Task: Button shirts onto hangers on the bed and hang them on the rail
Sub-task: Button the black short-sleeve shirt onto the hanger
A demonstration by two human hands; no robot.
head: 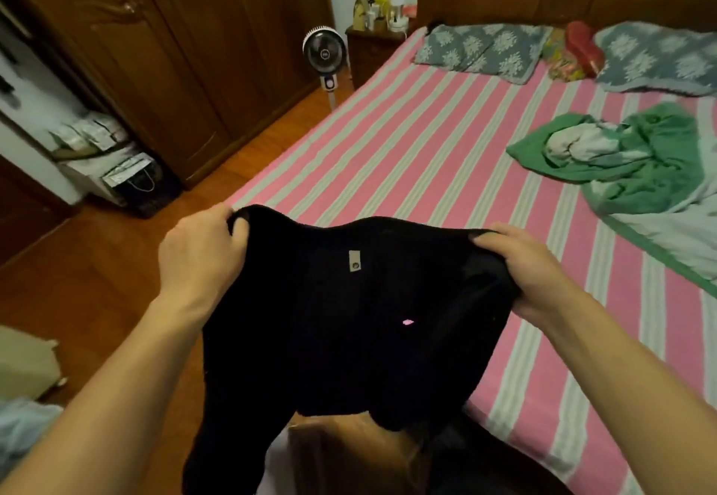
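Closest to the camera, both hands hold a black shirt [349, 320] up in the air, spread between them over the near corner of the bed [446, 153]. The left hand [201, 254] has its fingers curled tight around the top edge of the shirt on one side, and the right hand [531, 265] grips the opposite edge, thumb on top and fingers tucked under the fabric. The shirt hangs down in front of the person, with a small pale tag [354, 260] showing near the top and one sleeve dangling low on the left side.

Further along the bed, toward its right side, sits a crumpled green blanket [620, 160]. At the head of the bed are grey flowered pillows [485, 50]. Off the bed's far left corner stands a small fan [325, 52] on the wooden floor, next to a cluttered nightstand [372, 48], with a dark wooden wardrobe [174, 48] beyond.
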